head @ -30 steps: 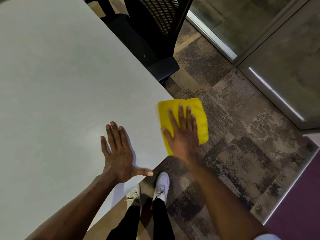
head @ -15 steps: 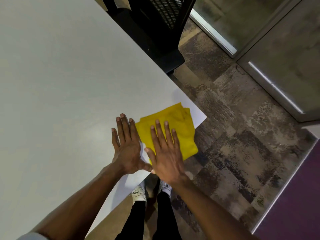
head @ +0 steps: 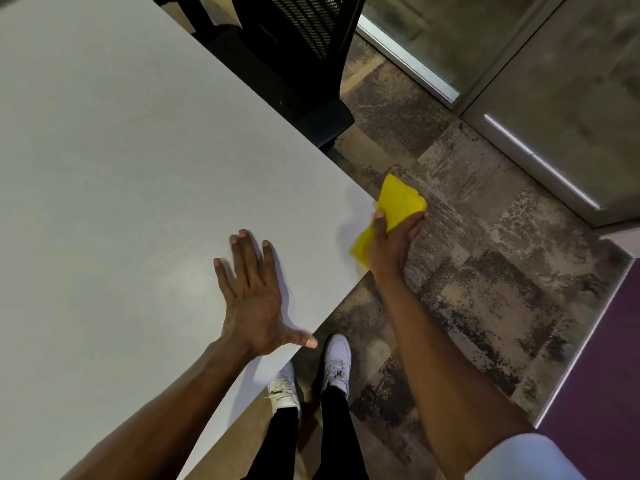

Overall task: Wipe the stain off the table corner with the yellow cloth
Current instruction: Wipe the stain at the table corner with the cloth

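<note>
The yellow cloth (head: pixel 398 204) is bunched in my right hand (head: pixel 393 242), which grips it at the right corner of the white table (head: pixel 138 168). The cloth sticks up above my fingers and its lower end hangs down over the table's corner edge. My left hand (head: pixel 254 299) lies flat on the tabletop near the front edge, fingers spread, holding nothing. No stain shows on the visible surface around the corner.
A black mesh office chair (head: pixel 298 53) stands against the table's far edge. Patterned carpet (head: pixel 485 289) spreads to the right, with a glass partition (head: pixel 519 64) beyond. My white shoes (head: pixel 336 362) stand just below the table's front edge.
My right hand went from pressing flat on the cloth on the tabletop to gripping it bunched and raised at the corner's right edge. My left hand stays flat on the table.
</note>
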`<state>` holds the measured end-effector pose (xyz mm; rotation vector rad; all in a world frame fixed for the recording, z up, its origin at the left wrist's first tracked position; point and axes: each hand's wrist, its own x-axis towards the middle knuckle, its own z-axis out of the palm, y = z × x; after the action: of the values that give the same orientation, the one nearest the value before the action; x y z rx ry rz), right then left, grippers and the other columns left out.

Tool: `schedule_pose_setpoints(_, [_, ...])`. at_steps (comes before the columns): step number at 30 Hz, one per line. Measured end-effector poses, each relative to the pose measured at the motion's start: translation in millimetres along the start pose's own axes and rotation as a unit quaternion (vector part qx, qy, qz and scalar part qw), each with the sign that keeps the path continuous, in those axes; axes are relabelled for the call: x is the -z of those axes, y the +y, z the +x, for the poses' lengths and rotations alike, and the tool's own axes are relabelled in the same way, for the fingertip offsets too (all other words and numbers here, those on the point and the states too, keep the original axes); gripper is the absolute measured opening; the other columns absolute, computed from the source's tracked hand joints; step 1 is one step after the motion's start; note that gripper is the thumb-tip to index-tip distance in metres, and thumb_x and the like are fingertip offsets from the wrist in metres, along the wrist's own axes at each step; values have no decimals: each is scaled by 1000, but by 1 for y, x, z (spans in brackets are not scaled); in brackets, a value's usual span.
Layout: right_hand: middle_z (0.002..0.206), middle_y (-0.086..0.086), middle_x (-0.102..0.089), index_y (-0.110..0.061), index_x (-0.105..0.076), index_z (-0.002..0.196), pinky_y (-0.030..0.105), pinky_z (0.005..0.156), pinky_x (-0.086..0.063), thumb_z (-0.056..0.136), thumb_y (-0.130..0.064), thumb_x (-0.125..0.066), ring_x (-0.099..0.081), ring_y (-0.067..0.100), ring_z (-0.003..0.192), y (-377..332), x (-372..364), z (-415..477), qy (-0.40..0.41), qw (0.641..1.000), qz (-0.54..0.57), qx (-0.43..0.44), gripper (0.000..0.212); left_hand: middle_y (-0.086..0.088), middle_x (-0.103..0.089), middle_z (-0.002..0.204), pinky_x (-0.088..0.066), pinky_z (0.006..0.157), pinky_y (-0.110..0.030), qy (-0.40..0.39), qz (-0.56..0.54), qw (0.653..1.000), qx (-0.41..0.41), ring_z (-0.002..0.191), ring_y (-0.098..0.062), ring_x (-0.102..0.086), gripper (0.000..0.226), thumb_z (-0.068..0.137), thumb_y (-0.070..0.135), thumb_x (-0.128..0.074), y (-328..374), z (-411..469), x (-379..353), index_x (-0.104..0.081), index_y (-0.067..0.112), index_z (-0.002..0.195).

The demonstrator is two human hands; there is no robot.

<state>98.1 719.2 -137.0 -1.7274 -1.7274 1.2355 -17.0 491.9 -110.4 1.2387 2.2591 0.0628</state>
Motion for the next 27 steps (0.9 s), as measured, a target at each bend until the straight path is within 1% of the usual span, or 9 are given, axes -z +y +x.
schedule_pose_setpoints(2, [179,20,6,0,10,167,48,129,-28,113,-31,-48,-11,35,167,2,1,-2,6,999,47,-13,85,-35,19,176,16,128,-71,5,6,1000,-29,164,-54,20,188,33,123,-28,4,0,-2,4,-1,170])
schedule_pose_setpoints(5, [179,21,-8,-4,7,168,51,127,-34,114,-26,-46,-27,37,163,4,-5,-26,20,996,83,-28,79,-33,29,174,6,130,-76,-16,10,999,-30,162,-52,28,188,33,122,-28,12,6,-1,14,-2,169])
schedule_pose_setpoints(9, [178,20,-10,-4,6,169,43,132,-28,113,-28,-46,-25,29,164,20,-18,-104,-45,996,72,-23,80,-35,44,165,16,128,-74,-57,27,998,3,155,-56,39,188,36,118,-40,24,10,7,34,-4,159])
schedule_pose_setpoints(12, [175,15,-28,-1,-16,168,19,129,-23,112,-35,-47,-29,18,160,37,-19,-160,-99,992,72,-40,71,-38,44,163,9,129,-76,-45,50,997,32,155,-58,36,172,62,97,-65,33,10,8,36,-5,157])
schedule_pose_setpoints(14, [174,16,-29,1,-19,166,4,122,-18,111,-34,-49,-28,16,159,39,-20,-167,-103,991,70,-47,71,-38,47,161,14,128,-76,-63,50,996,42,153,-58,40,175,61,95,-70,34,13,11,38,-5,156])
schedule_pose_setpoints(17, [179,13,-3,-3,2,169,13,128,-10,112,-30,-50,-12,20,166,26,-17,-131,-69,995,69,-26,82,-38,61,149,28,117,-75,-117,43,992,16,144,-61,51,197,35,111,-62,29,15,18,51,-6,146])
schedule_pose_setpoints(20, [179,19,9,-1,12,167,32,133,-15,112,-25,-49,-6,30,168,8,-4,-63,-32,997,68,-10,85,-36,62,149,24,119,-79,-122,29,992,3,142,-60,54,199,27,115,-54,24,17,17,52,-5,146])
schedule_pose_setpoints(23, [177,23,-12,2,-8,168,41,127,-31,112,-20,-50,-23,37,163,-2,12,-8,-24,1000,15,15,73,-38,59,151,18,121,-83,-124,30,992,-2,144,-61,51,197,25,118,-44,25,17,16,47,-6,148])
schedule_pose_setpoints(27, [151,24,-56,-1,-51,151,50,100,-49,112,-25,-52,-55,45,138,9,29,17,-69,983,-131,105,46,-39,57,152,18,120,-84,-119,37,992,-4,144,-61,51,197,26,119,-43,25,18,14,47,-7,148])
